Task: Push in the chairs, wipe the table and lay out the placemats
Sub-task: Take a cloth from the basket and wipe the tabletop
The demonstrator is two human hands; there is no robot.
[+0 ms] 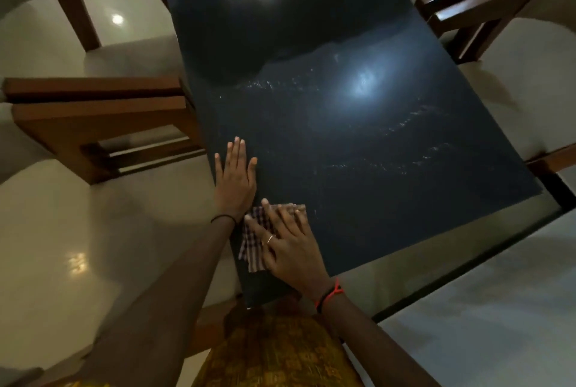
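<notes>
The right hand (286,240) lay with its grip wide: fingers straight and spread, pressing flat on a checked cloth (254,246) and clasping nothing. The left hand (235,180), just beside it toward the upper left, also showed a wide grip, palm flat on the dark surface (358,168) near its left edge.

The cloth sat at the lower left corner of the surface, folded and partly hidden under the right hand. Its visible part ran up and down the frame, roughly along the left edge; its full long axis could not be fixed. The surface itself ran lengthwise from lower centre to top centre of the frame.

Step in hand, by judgement: wiping. Faint arced streaks crossed the middle and right. The next move would call for steady downward pressure and a sweep toward the unwiped upper part.

Chairs (93,112) stood at both sides. No placemats were seen.
</notes>
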